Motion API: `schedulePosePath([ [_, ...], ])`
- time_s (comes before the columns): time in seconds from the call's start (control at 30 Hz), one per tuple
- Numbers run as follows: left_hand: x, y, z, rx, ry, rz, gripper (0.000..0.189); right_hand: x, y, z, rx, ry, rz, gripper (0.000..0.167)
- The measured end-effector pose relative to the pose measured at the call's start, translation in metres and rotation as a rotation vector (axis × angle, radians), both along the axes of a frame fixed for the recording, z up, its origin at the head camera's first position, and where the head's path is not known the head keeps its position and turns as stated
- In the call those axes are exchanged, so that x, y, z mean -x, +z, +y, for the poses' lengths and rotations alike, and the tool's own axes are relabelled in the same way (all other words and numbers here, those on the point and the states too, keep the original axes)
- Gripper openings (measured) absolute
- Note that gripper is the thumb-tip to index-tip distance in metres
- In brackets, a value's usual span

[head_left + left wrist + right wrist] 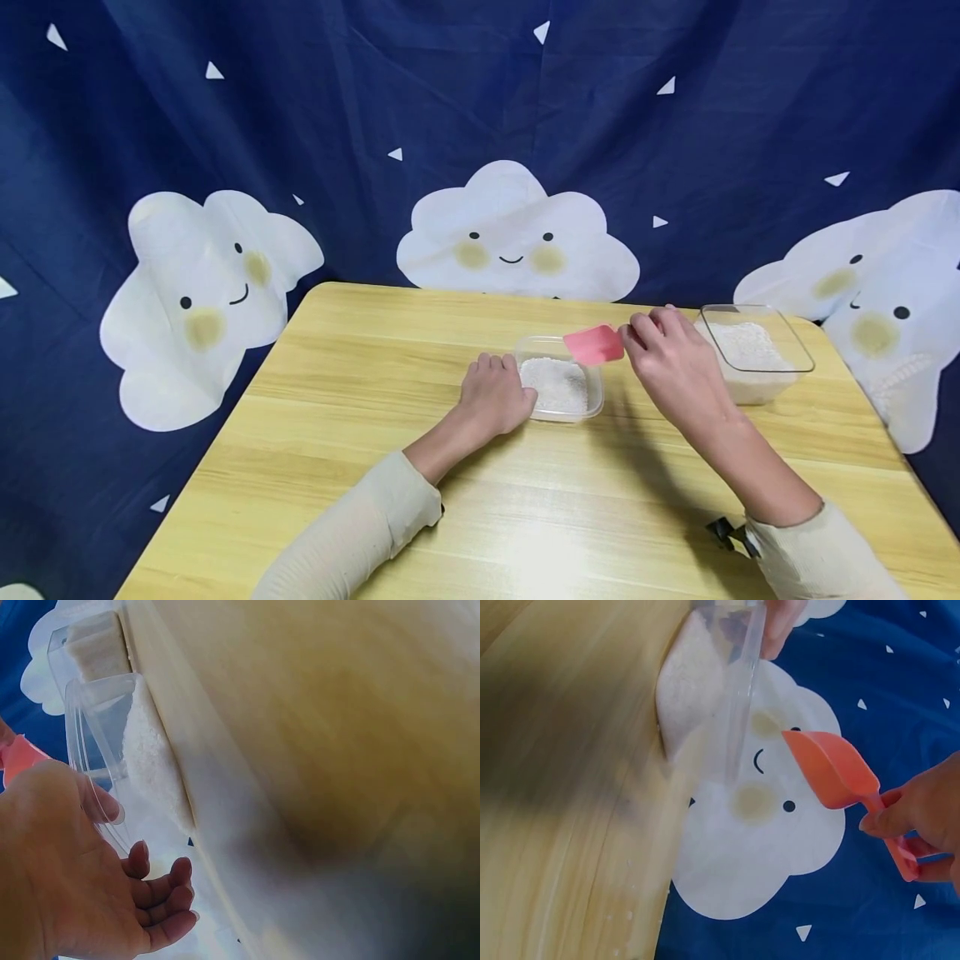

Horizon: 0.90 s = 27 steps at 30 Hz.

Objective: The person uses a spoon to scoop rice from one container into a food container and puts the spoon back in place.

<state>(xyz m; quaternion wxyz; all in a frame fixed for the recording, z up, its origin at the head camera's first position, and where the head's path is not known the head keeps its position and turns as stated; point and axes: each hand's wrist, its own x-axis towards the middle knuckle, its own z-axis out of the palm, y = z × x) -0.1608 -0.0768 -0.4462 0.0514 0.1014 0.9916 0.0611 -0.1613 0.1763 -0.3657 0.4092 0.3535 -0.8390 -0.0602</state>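
Note:
A small clear plastic container (597, 402) stands on the table with white, rice-like grains (555, 385) in it. My left hand (495, 394) grips its left side; in the left wrist view the thumb (105, 801) lies at the rim and the other fingers curl outside the wall. My right hand (675, 362) holds a pinkish-red scoop (836, 771) by its handle, thumb against the fingers. The scoop's bowl hangs above the container's right rim, apart from it. No grains show in the bowl.
A larger clear container (797, 367) of the same white grains stands at the table's back right, behind my right forearm. The wooden table (360, 358) reaches back to a dark blue curtain (337, 100) with cloud prints. A few white specks lie on the tabletop in the right wrist view.

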Motion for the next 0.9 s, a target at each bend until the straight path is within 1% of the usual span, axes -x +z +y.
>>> schedulePosePath([
  [0.13, 0.000, 0.000, 0.000, 0.007, -0.001, 0.002, 0.040, -0.001, 0.002, 0.000, -0.004, 0.008, 0.030, 0.036],
  [0.3, 0.000, -0.001, 0.000, 0.010, 0.001, 0.003, 0.040, -0.003, 0.004, 0.003, 0.004, -0.046, 0.022, 0.035],
  [0.47, 0.000, -0.001, 0.001, 0.020, -0.001, -0.002, 0.039, -0.003, 0.006, 0.012, 0.061, -0.070, 0.018, 0.031],
  [0.53, 0.000, -0.001, 0.001, 0.023, -0.001, -0.002, 0.039, -0.002, 0.007, 0.018, 0.084, -0.093, 0.006, 0.029],
  [0.63, 0.000, -0.002, 0.001, 0.025, 0.001, -0.001, 0.039, 0.000, 0.007, 0.028, 0.132, -0.111, -0.037, 0.023],
  [0.73, 0.000, -0.002, 0.001, 0.024, 0.001, 0.002, 0.040, 0.002, 0.007, 0.040, 0.177, -0.112, -0.088, 0.019],
  [0.83, 0.000, -0.002, 0.001, 0.021, 0.000, 0.005, 0.040, 0.002, 0.008, 0.052, 0.198, -0.122, -0.139, 0.019],
  [0.9, 0.000, -0.001, 0.001, 0.019, -0.002, 0.007, 0.040, 0.002, 0.010, 0.060, 0.204, -0.137, -0.163, 0.015],
])
